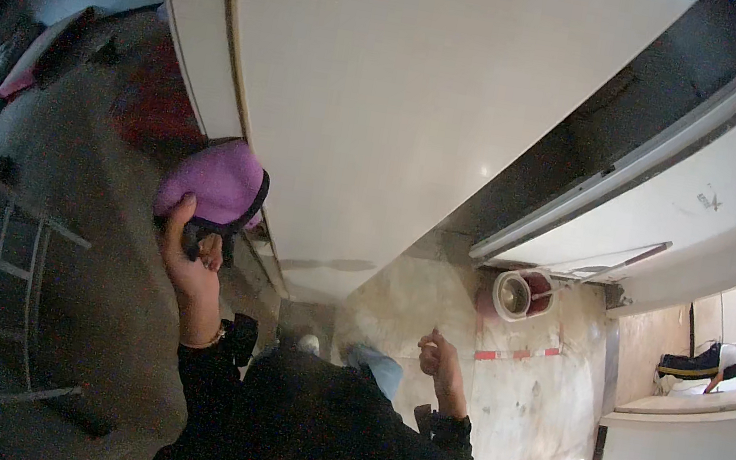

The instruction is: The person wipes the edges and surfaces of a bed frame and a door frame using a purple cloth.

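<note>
My left hand (188, 257) is closed round the dark underside of a purple fabric-faced pad (217, 179) with a black edge. The pad is raised beside the narrow end of a large white wall panel (359, 103), close to its brown-edged corner. Whether it touches the wall there I cannot tell. My right hand (443, 362) hangs lower, over the pale floor, with its fingers curled in. What it holds, if anything, is too small to make out.
A pale bucket (511, 296) with a long mop handle (623, 261) stands on the right. A red-and-white strip (517, 354) lies on the floor nearby. A metal ladder (15, 299) is at the left. Far right, another person (717, 367) bends over a pale ledge.
</note>
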A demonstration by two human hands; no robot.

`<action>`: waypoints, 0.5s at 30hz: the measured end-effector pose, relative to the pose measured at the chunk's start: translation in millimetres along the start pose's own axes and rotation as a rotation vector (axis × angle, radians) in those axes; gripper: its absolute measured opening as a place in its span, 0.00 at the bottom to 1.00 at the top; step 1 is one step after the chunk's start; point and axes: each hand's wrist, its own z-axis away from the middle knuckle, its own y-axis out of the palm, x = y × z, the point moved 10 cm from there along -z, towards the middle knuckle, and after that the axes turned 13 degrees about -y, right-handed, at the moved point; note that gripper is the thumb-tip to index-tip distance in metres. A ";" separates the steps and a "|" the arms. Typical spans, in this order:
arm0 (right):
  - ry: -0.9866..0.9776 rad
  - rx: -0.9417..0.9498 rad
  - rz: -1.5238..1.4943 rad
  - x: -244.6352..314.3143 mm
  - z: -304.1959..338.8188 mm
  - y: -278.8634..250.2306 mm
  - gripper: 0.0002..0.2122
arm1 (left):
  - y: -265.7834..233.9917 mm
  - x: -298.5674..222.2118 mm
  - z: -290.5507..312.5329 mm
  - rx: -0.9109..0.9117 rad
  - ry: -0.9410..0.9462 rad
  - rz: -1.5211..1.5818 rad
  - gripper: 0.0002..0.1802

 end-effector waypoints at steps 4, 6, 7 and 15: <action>-0.007 -0.049 -0.218 -3.1 -6.0 5.4 0.16 | 2.6 14.2 12.8 -0.122 0.078 -0.402 0.16; -0.025 -0.043 -0.242 3.6 -5.1 13.2 0.16 | -30.2 46.5 -4.4 -0.132 0.021 -0.375 0.17; -0.040 -0.032 -0.263 7.9 -4.7 18.3 0.16 | -35.3 53.7 -6.2 -0.148 -0.035 -0.347 0.18; -0.004 0.063 -0.105 5.9 6.5 38.6 0.17 | -16.6 -19.3 27.8 -0.137 0.356 -0.455 0.15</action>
